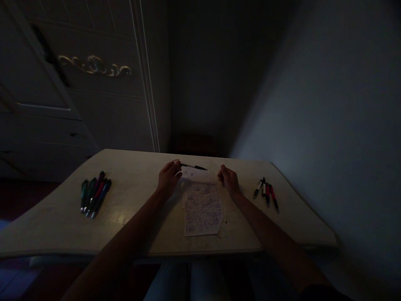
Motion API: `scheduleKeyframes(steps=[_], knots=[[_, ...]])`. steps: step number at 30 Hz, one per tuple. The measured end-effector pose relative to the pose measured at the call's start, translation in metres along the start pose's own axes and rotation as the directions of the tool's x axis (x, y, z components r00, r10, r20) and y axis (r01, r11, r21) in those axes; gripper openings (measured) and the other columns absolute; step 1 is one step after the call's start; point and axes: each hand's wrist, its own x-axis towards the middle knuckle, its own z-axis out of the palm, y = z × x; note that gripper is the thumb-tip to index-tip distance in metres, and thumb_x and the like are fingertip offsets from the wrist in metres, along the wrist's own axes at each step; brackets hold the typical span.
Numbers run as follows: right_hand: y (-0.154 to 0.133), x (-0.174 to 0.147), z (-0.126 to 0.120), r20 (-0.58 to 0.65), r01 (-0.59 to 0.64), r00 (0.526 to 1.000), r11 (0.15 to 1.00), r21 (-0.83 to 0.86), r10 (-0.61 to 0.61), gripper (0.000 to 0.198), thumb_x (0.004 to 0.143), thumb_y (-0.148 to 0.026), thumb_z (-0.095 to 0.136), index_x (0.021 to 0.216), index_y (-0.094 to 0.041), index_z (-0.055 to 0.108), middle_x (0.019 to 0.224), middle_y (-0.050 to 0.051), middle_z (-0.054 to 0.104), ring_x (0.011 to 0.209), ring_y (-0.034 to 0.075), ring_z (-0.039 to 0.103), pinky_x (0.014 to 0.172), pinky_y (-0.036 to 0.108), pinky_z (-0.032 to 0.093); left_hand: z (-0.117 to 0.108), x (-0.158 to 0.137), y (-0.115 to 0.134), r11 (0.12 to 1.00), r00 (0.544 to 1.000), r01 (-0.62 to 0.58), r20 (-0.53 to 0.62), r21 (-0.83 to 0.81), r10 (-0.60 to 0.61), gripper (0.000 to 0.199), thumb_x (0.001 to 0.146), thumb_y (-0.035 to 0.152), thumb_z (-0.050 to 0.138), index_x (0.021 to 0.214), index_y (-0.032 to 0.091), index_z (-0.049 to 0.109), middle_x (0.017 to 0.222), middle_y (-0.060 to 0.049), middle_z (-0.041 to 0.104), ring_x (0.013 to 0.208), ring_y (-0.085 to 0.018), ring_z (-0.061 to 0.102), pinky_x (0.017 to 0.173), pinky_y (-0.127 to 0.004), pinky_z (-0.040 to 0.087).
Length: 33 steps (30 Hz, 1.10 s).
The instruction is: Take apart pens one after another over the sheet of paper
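My left hand (169, 179) is at the far middle of the table, its fingertips pinched on the left end of a pen (194, 167). The pen has a pale barrel and a dark right end, and it points to the right above a written sheet. Across the paper, my right hand (229, 179) is closed with its fingers curled in; I cannot make out anything in it. Between my forearms lies a handwritten paper (203, 211) with a torn lower right corner. Part of another sheet shows beyond it.
Several dark and coloured pens (95, 194) lie bunched at the left of the pale table (134, 234). Another group of pens (267, 193), white, black and red, lies at the right. A panelled cabinet (103, 104) stands behind on the left, and a wall (328, 125) runs along the right.
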Motion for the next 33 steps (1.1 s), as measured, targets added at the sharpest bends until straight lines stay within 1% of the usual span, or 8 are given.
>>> scheduleKeyframes(steps=[4,9,12,15,18,22,30,33], knots=[[0.002,0.005,0.003,-0.025,-0.018,1.000,1.000,-0.012,0.017,0.060,0.079,-0.077,0.048,0.063,-0.020,0.056,0.056,0.002,0.056,0.051,0.014,0.052,0.045,0.025,0.038,-0.005,0.001,0.010,0.950,0.986,0.107,-0.093,-0.292,-0.140,0.016,0.076,0.025,0.077,0.085,0.020,0.065,0.071,0.003,0.063,0.063,-0.008,0.061,0.059,-0.020,0.047],[0.005,0.050,0.012,0.071,0.188,0.982,0.948,-0.258,-0.176,0.046,0.091,-0.059,0.043,0.078,-0.020,0.063,0.076,0.006,0.068,0.074,0.020,0.063,0.071,0.032,0.049,-0.005,0.001,0.015,0.882,0.960,0.190,-0.108,-0.432,-0.259,0.009,0.090,0.019,0.061,0.082,0.020,0.064,0.089,-0.002,0.070,0.081,-0.015,0.069,0.070,-0.028,0.054],[0.014,0.088,0.017,0.205,0.327,0.945,0.776,-0.540,-0.255,0.037,0.092,-0.045,0.047,0.106,-0.017,0.066,0.114,0.013,0.068,0.107,0.026,0.061,0.094,0.040,0.044,-0.002,-0.001,0.013,0.861,0.940,0.191,-0.165,-0.472,-0.299,0.014,0.091,0.014,0.058,0.082,0.021,0.066,0.090,-0.002,0.070,0.087,-0.016,0.070,0.075,-0.030,0.055],[0.026,0.110,0.018,0.303,0.336,0.940,0.589,-0.735,-0.159,0.036,0.095,-0.037,0.047,0.120,-0.016,0.063,0.133,0.017,0.060,0.126,0.029,0.052,0.103,0.044,0.036,-0.001,-0.002,0.011,0.860,0.920,0.208,-0.206,-0.467,-0.334,0.014,0.092,0.014,0.057,0.086,0.021,0.067,0.087,-0.001,0.069,0.086,-0.016,0.070,0.078,-0.033,0.056],[0.035,0.113,0.017,0.360,0.332,0.932,0.486,-0.809,-0.037,0.033,0.099,-0.039,0.043,0.116,-0.020,0.064,0.123,0.013,0.066,0.118,0.028,0.057,0.098,0.042,0.037,-0.001,-0.005,0.009,0.850,0.921,0.227,-0.179,-0.476,-0.347,0.016,0.094,0.015,0.054,0.088,0.021,0.067,0.080,-0.001,0.066,0.077,-0.014,0.068,0.077,-0.033,0.057],[0.034,0.108,0.018,0.352,0.329,0.936,0.428,-0.842,-0.028,0.034,0.101,-0.042,0.039,0.108,-0.021,0.065,0.112,0.011,0.070,0.108,0.026,0.061,0.091,0.037,0.038,-0.001,-0.008,0.008,0.839,0.936,0.219,-0.134,-0.498,-0.325,0.016,0.095,0.015,0.052,0.092,0.020,0.067,0.075,0.001,0.061,0.061,-0.008,0.062,0.066,-0.025,0.055],[0.031,0.103,0.020,0.360,0.367,0.928,0.405,-0.837,-0.095,0.037,0.103,-0.039,0.034,0.110,-0.019,0.065,0.116,0.011,0.069,0.109,0.023,0.060,0.092,0.033,0.038,-0.004,-0.010,0.006,0.816,0.943,0.267,-0.037,-0.513,-0.331,0.008,0.091,0.017,0.060,0.097,0.020,0.064,0.073,0.003,0.058,0.056,-0.006,0.059,0.060,-0.021,0.053],[0.034,0.102,0.018,0.362,0.387,0.921,0.447,-0.807,-0.145,0.039,0.102,-0.039,0.033,0.111,-0.020,0.066,0.117,0.011,0.069,0.109,0.023,0.061,0.094,0.033,0.039,-0.003,-0.012,0.005,0.822,0.948,0.278,0.005,-0.498,-0.318,0.008,0.090,0.017,0.062,0.098,0.020,0.064,0.074,0.003,0.058,0.056,-0.006,0.058,0.061,-0.021,0.053]])
